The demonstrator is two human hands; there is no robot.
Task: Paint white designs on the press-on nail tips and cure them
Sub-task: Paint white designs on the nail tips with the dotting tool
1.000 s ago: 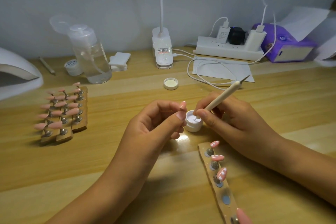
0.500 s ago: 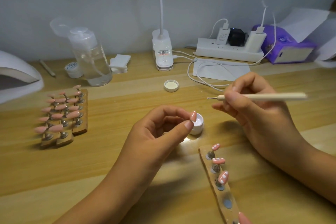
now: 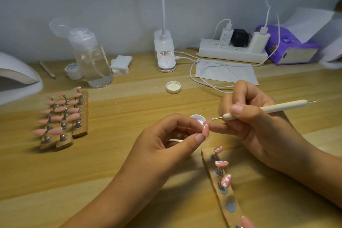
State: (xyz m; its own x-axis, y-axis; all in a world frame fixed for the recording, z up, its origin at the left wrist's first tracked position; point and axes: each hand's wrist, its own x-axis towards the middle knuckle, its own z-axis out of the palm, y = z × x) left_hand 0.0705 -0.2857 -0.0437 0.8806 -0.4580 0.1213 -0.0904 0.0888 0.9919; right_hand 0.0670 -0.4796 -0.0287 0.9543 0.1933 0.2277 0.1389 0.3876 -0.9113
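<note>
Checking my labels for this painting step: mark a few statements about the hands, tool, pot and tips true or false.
1. The left hand pinches a pink nail tip. True.
2. The right hand holds the dotting tool. True.
3. The lid sits on the gel pot. False: it lies apart on the table, the pot open.
4. The upper three tips on the near strip are plain. False: they carry white marks.

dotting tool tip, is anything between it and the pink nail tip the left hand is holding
Nothing visible. The cream dotting tool in the right hand has its metal ball end just above the pink press-on nail tip pinched by the left hand, with only open air between.
</note>
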